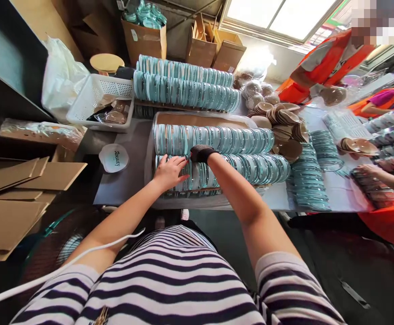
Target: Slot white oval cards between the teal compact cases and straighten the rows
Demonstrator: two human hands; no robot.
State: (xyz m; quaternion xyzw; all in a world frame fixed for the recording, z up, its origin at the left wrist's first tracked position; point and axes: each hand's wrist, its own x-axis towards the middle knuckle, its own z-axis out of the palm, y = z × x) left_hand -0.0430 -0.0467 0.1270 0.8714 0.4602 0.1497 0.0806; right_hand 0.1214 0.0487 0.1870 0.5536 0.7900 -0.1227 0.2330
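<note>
My left hand [172,171] is bare, its fingers spread over the left end of the front row of teal-rimmed round pieces [251,169]. My right hand [201,154] wears a dark glove and reaches in between the front row and the row behind [230,139]. Its fingertips are hidden among the pieces, so I cannot see whether they grip one. Both rows stand on edge, packed closely in a shallow tray lined with clear plastic [148,167]. A single white piece with dark lettering [113,158] lies flat to the left.
Two more teal rows [186,88] stand behind the tray. A white basket [78,110] holds brown pieces at the left. Brown wooden-looking pieces [286,128] and teal stacks [308,185] lie to the right. Co-workers in orange vests [328,58] are at the right. Flat cardboard [10,221] lies left.
</note>
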